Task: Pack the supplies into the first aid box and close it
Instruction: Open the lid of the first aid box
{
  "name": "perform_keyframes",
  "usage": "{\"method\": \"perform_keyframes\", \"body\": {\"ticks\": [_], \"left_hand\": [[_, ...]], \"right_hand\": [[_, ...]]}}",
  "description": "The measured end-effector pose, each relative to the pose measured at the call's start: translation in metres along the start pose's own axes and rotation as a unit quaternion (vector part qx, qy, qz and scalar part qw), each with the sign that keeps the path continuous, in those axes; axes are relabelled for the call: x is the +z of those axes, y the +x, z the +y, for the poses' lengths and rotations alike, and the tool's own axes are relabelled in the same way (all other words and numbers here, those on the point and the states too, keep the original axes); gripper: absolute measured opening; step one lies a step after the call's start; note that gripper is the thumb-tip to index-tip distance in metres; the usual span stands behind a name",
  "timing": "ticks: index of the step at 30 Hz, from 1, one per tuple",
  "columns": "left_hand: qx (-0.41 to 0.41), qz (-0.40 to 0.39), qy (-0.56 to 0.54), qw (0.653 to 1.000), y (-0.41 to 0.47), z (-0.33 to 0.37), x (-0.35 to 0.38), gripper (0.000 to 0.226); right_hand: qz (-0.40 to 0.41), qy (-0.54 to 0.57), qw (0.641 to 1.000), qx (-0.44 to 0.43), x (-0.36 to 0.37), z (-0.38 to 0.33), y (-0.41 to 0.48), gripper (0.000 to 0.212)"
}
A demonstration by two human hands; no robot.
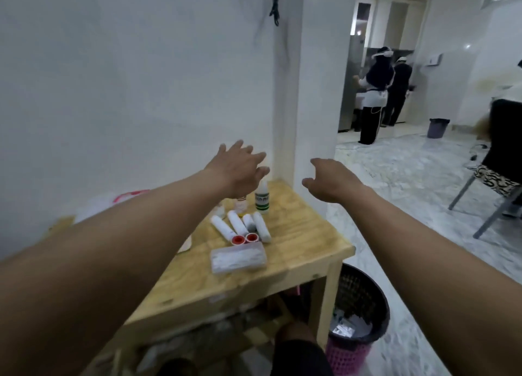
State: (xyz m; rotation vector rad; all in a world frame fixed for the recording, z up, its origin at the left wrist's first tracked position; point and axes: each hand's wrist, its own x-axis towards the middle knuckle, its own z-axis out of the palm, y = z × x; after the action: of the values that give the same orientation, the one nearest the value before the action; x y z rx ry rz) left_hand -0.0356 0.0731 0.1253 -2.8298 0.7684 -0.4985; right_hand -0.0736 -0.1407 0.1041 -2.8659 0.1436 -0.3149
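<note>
Two bare arms are stretched out over a small wooden desk (305,234), and neither hand has anything in it. The left hand (240,169) is up in the air with its fingers spread wide, hovering above the bottles at the back of the desk. The right hand (330,181) is in the air to the right of the desk's back corner, fingers loosely curled, thumb apart, gripping nothing.

Supplies are all out on the desk, bunched together. A white bottle with a green label (262,199) stands upright near the wall corner, and a smaller bottle (241,203) is just beside it, partly hidden by the left hand. In front of those are four white bandage rolls (237,223) lying side by side, then two red-cored tape rolls (238,239) touching each other. Nearest the camera, a clear plastic packet (238,260) lies flat right against the tape.

A white and red thing (130,195) pokes out behind the left forearm, too blurry to say if it's the first aid box. A black wastebasket (358,305) stands on the floor beside the desk leg. Two people (378,93) stand way back in the next room.
</note>
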Motion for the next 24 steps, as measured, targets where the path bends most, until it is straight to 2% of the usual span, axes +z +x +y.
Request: {"method": "perform_keyframes", "body": {"ticks": [9, 18, 24], "left_hand": [[-0.127, -0.005, -0.010, 0.992, -0.102, -0.077, 0.002, 0.049], [-0.254, 0.010, -0.067, 0.965, -0.183, -0.121, 0.030, 0.046], [-0.266, 0.042, -0.080, 0.960, -0.199, -0.124, 0.052, 0.046]], "right_hand": [[-0.022, 0.031, 0.989, -0.142, 0.024, -0.108, -0.013, 0.060], [-0.068, 0.064, 0.963, -0.252, 0.065, -0.191, -0.025, 0.059], [-0.091, 0.073, 0.951, -0.286, 0.082, -0.223, -0.031, 0.054]]}}
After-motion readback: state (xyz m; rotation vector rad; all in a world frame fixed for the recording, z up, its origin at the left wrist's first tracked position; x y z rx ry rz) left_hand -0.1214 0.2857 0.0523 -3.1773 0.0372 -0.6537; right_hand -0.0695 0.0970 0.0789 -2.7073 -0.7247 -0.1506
